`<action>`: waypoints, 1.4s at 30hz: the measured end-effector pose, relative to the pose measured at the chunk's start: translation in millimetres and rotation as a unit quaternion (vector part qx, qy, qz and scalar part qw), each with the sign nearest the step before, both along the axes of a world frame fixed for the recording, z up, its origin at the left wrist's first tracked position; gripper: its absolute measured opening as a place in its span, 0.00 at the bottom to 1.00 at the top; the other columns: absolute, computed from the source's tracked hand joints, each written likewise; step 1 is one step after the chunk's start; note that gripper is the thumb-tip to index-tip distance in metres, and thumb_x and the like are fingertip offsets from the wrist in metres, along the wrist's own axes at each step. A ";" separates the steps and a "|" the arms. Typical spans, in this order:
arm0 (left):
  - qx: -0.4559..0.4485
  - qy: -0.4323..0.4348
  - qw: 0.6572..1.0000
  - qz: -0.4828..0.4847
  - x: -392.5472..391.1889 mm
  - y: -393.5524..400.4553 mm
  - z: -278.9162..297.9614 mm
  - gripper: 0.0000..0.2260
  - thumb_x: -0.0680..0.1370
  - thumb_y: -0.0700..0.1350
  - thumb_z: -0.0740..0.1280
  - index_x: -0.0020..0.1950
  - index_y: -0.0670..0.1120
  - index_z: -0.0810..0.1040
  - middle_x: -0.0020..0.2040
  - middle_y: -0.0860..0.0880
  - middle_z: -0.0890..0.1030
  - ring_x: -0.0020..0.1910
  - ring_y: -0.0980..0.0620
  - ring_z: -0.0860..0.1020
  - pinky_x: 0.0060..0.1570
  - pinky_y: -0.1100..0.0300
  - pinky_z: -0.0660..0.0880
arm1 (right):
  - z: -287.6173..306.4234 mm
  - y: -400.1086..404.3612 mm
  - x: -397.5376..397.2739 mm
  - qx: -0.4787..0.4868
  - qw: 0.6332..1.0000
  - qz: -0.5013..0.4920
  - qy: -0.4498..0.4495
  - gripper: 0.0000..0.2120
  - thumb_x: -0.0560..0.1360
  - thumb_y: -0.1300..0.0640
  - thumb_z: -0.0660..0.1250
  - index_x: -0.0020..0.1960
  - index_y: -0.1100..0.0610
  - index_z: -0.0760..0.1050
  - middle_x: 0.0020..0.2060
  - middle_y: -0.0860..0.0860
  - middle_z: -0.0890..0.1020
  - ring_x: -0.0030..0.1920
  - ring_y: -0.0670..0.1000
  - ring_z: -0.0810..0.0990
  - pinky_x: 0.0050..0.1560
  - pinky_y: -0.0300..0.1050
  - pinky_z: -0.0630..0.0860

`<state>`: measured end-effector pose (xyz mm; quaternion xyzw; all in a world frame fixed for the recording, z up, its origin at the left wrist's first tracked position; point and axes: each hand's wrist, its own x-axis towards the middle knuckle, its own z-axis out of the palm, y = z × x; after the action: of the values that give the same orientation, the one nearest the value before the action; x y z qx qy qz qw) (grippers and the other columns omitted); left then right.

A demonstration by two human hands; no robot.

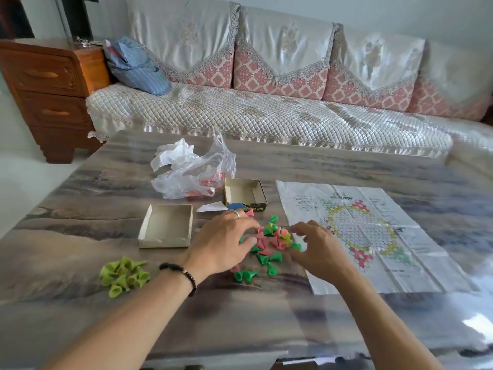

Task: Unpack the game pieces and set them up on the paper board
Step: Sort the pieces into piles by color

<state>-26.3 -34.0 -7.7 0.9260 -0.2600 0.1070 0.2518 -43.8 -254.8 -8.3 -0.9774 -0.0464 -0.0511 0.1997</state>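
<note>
Small cone-shaped plastic game pieces [269,247], green, pink and a few yellow, lie in a loose heap on the glossy marbled table [266,161], just left of the creased paper board [373,236] printed with a ring of coloured circles. A separate cluster of lime-green pieces [124,276] sits well to the left. The left hand [226,244], wearing a ring and a beaded bracelet, reaches palm-down into the heap, fingers bent among the pieces; whether it grips one cannot be told. The right hand [317,249] hovers at the heap's right edge, fingers curled downward, its hold equally unclear. Two open cardboard box halves [165,231] and a crumpled clear plastic bag [192,172] lie behind. A quilted, satin-covered sofa [266,116] stands beyond.
</note>
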 end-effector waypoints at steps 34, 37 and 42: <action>-0.082 0.044 0.995 0.026 36.7 -27.1 -15.0 0.05 0.73 0.40 0.71 0.43 0.50 0.82 0.40 0.54 0.80 0.42 0.54 0.79 0.47 0.53 0.76 | -8.9 9.5 26.3 0.015 1.000 0.013 -0.009 0.13 0.71 0.66 0.64 0.50 0.57 0.83 0.43 0.57 0.84 0.43 0.57 0.82 0.43 0.49 0.79; -0.092 0.037 0.995 0.032 25.0 -19.0 -11.6 0.05 0.73 0.40 0.71 0.44 0.50 0.83 0.40 0.54 0.80 0.43 0.54 0.79 0.45 0.54 0.76 | -2.0 14.9 24.1 0.040 0.998 -0.009 -0.043 0.14 0.70 0.69 0.63 0.49 0.59 0.83 0.42 0.56 0.85 0.41 0.56 0.81 0.39 0.46 0.76; -0.117 0.023 0.992 0.041 1.0 11.7 -10.7 0.07 0.73 0.39 0.71 0.44 0.51 0.83 0.39 0.58 0.79 0.38 0.59 0.77 0.39 0.65 0.73 | 13.8 41.0 14.4 0.056 0.992 0.002 -0.110 0.10 0.69 0.68 0.64 0.45 0.59 0.82 0.36 0.55 0.84 0.37 0.57 0.80 0.40 0.50 0.77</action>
<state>-25.3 -22.2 -18.4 0.9023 -0.2016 0.1255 0.3597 -29.4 -213.8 5.4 -0.9529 -0.0670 -0.1609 0.2482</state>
